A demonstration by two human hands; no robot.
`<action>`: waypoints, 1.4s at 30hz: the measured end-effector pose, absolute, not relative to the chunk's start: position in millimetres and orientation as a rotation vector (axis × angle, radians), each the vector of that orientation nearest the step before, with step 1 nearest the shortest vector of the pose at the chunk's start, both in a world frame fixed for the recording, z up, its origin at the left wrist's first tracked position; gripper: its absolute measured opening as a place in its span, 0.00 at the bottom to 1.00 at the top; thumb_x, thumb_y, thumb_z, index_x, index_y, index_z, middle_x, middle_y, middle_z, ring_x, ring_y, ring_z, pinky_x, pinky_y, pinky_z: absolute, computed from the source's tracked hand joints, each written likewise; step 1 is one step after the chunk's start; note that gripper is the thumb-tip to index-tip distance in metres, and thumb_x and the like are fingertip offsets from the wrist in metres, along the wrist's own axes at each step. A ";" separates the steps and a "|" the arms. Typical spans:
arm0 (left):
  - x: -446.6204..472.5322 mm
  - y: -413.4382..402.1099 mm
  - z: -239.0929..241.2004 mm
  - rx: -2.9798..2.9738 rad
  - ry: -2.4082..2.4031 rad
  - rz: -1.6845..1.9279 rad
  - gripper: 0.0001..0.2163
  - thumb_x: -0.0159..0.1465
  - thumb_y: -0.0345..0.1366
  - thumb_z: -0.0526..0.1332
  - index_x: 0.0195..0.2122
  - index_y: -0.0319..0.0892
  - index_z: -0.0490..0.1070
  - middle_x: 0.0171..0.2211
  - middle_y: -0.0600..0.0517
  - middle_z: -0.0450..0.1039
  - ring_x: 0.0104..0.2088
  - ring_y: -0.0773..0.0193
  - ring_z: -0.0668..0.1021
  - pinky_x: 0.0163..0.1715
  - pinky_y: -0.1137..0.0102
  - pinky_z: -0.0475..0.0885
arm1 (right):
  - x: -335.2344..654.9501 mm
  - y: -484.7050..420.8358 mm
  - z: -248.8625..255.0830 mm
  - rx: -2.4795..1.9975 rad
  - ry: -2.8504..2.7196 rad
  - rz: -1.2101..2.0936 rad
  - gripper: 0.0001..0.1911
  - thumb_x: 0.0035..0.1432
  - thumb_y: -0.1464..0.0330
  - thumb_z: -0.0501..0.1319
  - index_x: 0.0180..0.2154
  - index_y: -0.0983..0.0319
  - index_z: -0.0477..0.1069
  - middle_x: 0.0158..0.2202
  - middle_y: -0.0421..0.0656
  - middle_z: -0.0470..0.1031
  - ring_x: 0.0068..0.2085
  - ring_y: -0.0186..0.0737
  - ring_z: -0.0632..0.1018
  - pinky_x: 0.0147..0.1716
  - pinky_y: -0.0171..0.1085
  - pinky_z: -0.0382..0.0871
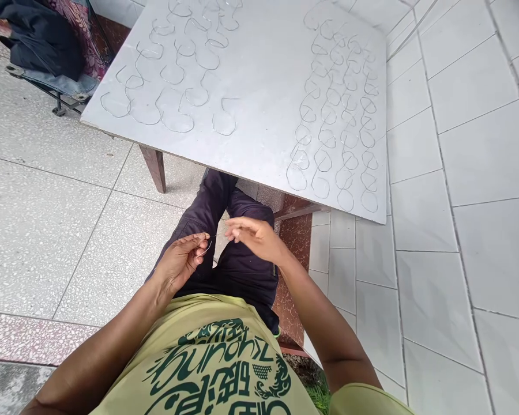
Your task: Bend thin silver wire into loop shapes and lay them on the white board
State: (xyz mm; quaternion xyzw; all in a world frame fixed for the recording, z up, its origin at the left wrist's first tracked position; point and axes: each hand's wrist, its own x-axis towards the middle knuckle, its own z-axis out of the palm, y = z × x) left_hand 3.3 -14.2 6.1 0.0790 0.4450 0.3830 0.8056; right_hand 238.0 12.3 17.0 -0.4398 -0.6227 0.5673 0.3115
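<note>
Above my lap, my left hand (184, 259) pinches a thin curved wire (208, 249) between thumb and fingers, one end pointing toward the other hand. My right hand (254, 235) hovers just to the right of it, fingers loosely stretched and apart, with no object visible in them. On the white table (259, 86) ahead lie rows of bent wire pieces. Those at the left are open S-like curves (225, 118); those at the right are closed, double-looped shapes (369, 164).
The table's front edge runs just beyond my knees, on a wooden leg (154, 167). A white tiled wall (480, 144) rises close on the right. At the far left a folding chair (64, 86) holds dark cloth. Speckled tile floor (90, 230) lies to my left.
</note>
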 end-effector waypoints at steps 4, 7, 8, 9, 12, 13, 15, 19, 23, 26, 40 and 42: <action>6.1 -11.7 6.4 0.045 0.879 0.718 0.03 0.61 0.24 0.67 0.35 0.35 0.77 0.26 0.55 0.66 0.21 0.78 0.67 0.16 0.87 0.64 | 219.4 6.5 12.3 -1.026 -1.881 1.339 0.14 0.72 0.63 0.61 0.53 0.60 0.79 0.47 0.47 0.82 0.46 0.38 0.81 0.47 0.39 0.75; 7.1 -14.5 7.7 0.025 0.878 0.680 0.03 0.61 0.24 0.67 0.35 0.35 0.77 0.26 0.54 0.67 0.21 0.78 0.68 0.16 0.87 0.64 | 209.0 7.6 13.3 -1.031 -1.880 1.282 0.14 0.74 0.63 0.58 0.44 0.62 0.81 0.43 0.46 0.82 0.43 0.38 0.81 0.47 0.38 0.75; 7.2 -16.3 8.0 0.052 0.889 0.680 0.03 0.61 0.26 0.68 0.37 0.34 0.78 0.27 0.54 0.68 0.21 0.78 0.69 0.16 0.86 0.65 | 207.0 8.6 13.0 -1.051 -1.849 1.316 0.15 0.74 0.62 0.58 0.43 0.62 0.81 0.42 0.46 0.82 0.41 0.37 0.81 0.45 0.38 0.75; 7.3 -18.4 8.3 0.100 0.902 0.686 0.05 0.61 0.28 0.69 0.38 0.34 0.78 0.27 0.54 0.70 0.21 0.77 0.70 0.17 0.85 0.66 | 205.7 9.8 12.1 -1.068 -1.806 1.370 0.15 0.73 0.61 0.59 0.43 0.63 0.81 0.40 0.45 0.82 0.39 0.37 0.80 0.43 0.37 0.75; 9.2 -24.7 8.2 0.295 0.978 0.764 0.11 0.61 0.37 0.72 0.39 0.36 0.76 0.27 0.53 0.73 0.22 0.73 0.72 0.18 0.79 0.69 | 202.6 12.5 5.8 -1.127 -1.628 1.554 0.19 0.71 0.54 0.60 0.46 0.63 0.80 0.37 0.44 0.81 0.35 0.35 0.79 0.38 0.35 0.75; 10.4 -26.2 7.9 0.356 1.021 0.809 0.12 0.61 0.40 0.72 0.39 0.37 0.75 0.27 0.53 0.73 0.21 0.71 0.72 0.17 0.77 0.70 | 201.1 12.3 3.0 -1.156 -1.553 1.591 0.22 0.70 0.52 0.60 0.47 0.63 0.79 0.37 0.44 0.81 0.34 0.35 0.79 0.37 0.35 0.75; 12.8 -27.5 7.3 0.466 1.134 0.915 0.13 0.62 0.44 0.70 0.39 0.40 0.73 0.25 0.55 0.73 0.20 0.69 0.72 0.17 0.75 0.69 | 195.9 9.0 -1.9 -1.226 -1.387 1.622 0.27 0.70 0.47 0.58 0.45 0.63 0.79 0.34 0.44 0.80 0.33 0.35 0.79 0.34 0.34 0.75; 15.0 -25.8 7.0 0.702 1.337 1.054 0.12 0.67 0.47 0.64 0.40 0.44 0.68 0.24 0.57 0.72 0.18 0.67 0.73 0.16 0.74 0.69 | 178.2 -11.4 -4.2 -1.300 -1.162 1.665 0.32 0.68 0.41 0.54 0.38 0.63 0.76 0.29 0.43 0.77 0.28 0.35 0.78 0.27 0.34 0.73; 14.3 -26.4 4.8 0.886 1.400 1.051 0.11 0.70 0.48 0.62 0.42 0.47 0.67 0.23 0.58 0.72 0.17 0.67 0.72 0.18 0.73 0.68 | 163.4 -31.4 -1.8 -1.328 -1.241 1.561 0.23 0.66 0.46 0.62 0.36 0.60 0.74 0.28 0.40 0.78 0.28 0.36 0.79 0.30 0.34 0.75; 14.1 -29.0 2.1 0.961 1.383 1.005 0.11 0.70 0.48 0.62 0.41 0.47 0.69 0.25 0.57 0.73 0.19 0.67 0.73 0.19 0.73 0.69 | 163.2 -31.4 -3.8 -1.368 -1.290 1.432 0.22 0.71 0.49 0.57 0.35 0.59 0.73 0.27 0.40 0.76 0.27 0.36 0.78 0.29 0.34 0.74; -26.8 -0.2 15.8 0.694 0.897 0.750 0.15 0.63 0.43 0.72 0.45 0.38 0.82 0.37 0.46 0.79 0.28 0.67 0.76 0.15 0.78 0.69 | 184.5 -11.7 8.3 -1.353 -1.693 1.385 0.27 0.77 0.52 0.49 0.26 0.58 0.62 0.19 0.35 0.70 0.23 0.32 0.73 0.32 0.33 0.67; -27.8 0.9 15.0 0.666 0.880 0.751 0.14 0.63 0.42 0.72 0.45 0.38 0.83 0.36 0.47 0.78 0.27 0.67 0.77 0.16 0.77 0.71 | 183.9 -11.5 9.3 -1.327 -1.722 1.376 0.26 0.77 0.53 0.49 0.26 0.58 0.61 0.19 0.35 0.69 0.23 0.32 0.73 0.32 0.34 0.67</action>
